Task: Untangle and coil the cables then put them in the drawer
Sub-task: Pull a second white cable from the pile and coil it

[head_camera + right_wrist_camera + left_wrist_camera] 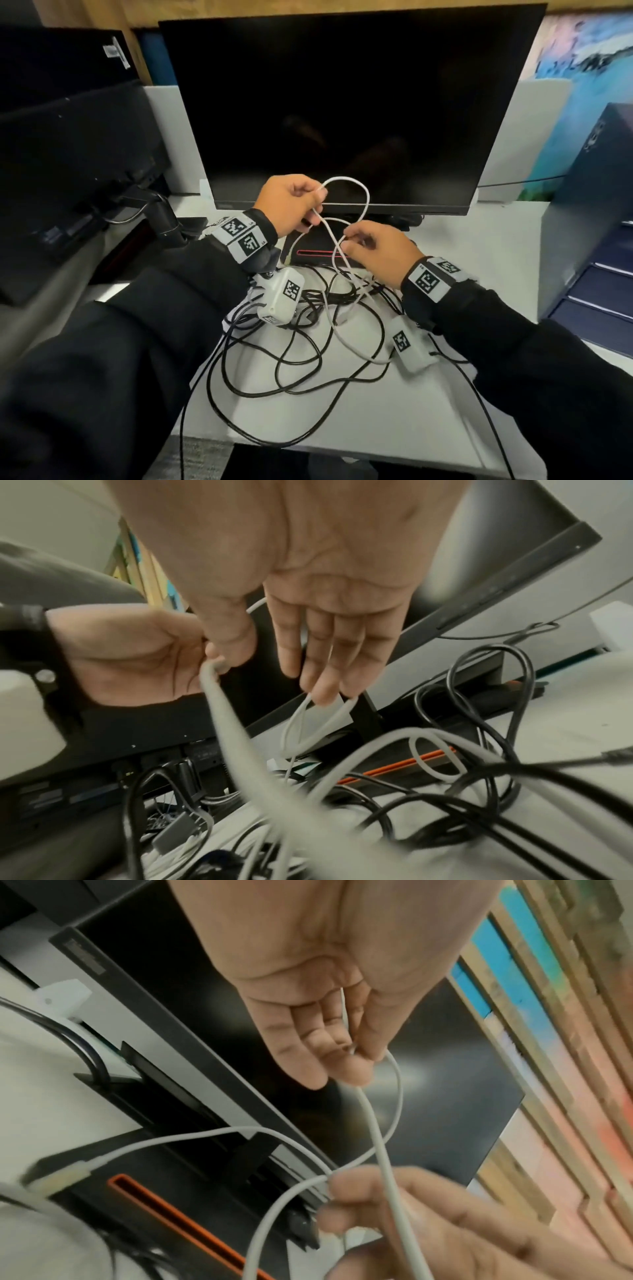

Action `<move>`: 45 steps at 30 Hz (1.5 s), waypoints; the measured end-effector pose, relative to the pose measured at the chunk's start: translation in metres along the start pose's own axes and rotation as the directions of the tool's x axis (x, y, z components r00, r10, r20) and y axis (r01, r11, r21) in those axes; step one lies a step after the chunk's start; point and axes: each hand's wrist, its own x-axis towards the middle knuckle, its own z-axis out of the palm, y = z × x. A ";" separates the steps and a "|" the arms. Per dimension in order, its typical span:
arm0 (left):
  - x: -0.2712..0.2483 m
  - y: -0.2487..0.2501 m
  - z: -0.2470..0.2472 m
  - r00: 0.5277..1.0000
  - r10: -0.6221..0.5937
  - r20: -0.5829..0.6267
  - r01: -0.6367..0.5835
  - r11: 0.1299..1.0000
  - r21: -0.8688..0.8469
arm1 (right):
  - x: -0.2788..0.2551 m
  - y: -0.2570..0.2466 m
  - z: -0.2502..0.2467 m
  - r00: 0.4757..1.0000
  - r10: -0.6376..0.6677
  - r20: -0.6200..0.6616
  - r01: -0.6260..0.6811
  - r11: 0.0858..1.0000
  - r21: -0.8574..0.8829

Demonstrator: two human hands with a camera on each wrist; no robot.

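Observation:
A thin white cable forms a raised loop in front of the monitor, between both hands. My left hand pinches the top of the loop between thumb and fingers; the left wrist view shows that pinch on the white cable. My right hand grips the crossing strands lower down, and in the right wrist view its thumb holds the white cable. The cable's lower run drops into a tangle of black cables on the white desk.
A dark monitor stands just behind the hands, its black base with a red stripe under them. A dark blue drawer unit sits at the right. A second monitor on an arm is at the left.

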 end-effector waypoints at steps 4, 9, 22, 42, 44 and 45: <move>-0.003 0.023 -0.004 0.994 0.029 -0.101 -0.038 0.995 -0.093 | -0.013 -0.016 -0.006 0.987 -0.034 0.156 -0.006 0.968 0.250; -0.011 0.036 -0.014 0.976 0.061 -0.210 -0.088 0.989 -0.119 | -0.025 -0.035 -0.024 0.992 -0.023 0.128 -0.049 0.844 0.534; -0.020 0.008 -0.018 0.920 0.375 0.115 -0.347 0.641 0.685 | -0.016 -0.022 -0.057 0.908 -0.096 -0.408 0.161 0.979 0.128; 0.007 -0.045 -0.058 0.988 -0.082 -0.132 0.153 0.682 0.715 | -0.013 -0.001 -0.119 0.610 0.366 -0.703 0.255 0.750 0.611; 0.000 -0.050 -0.054 0.973 -0.232 -0.018 0.208 0.835 0.509 | -0.012 0.004 -0.127 0.611 0.383 -0.693 0.234 0.748 0.621; -0.004 -0.048 -0.047 0.957 -0.283 0.071 0.227 0.876 0.425 | -0.012 0.006 -0.127 0.628 0.389 -0.674 0.205 0.753 0.626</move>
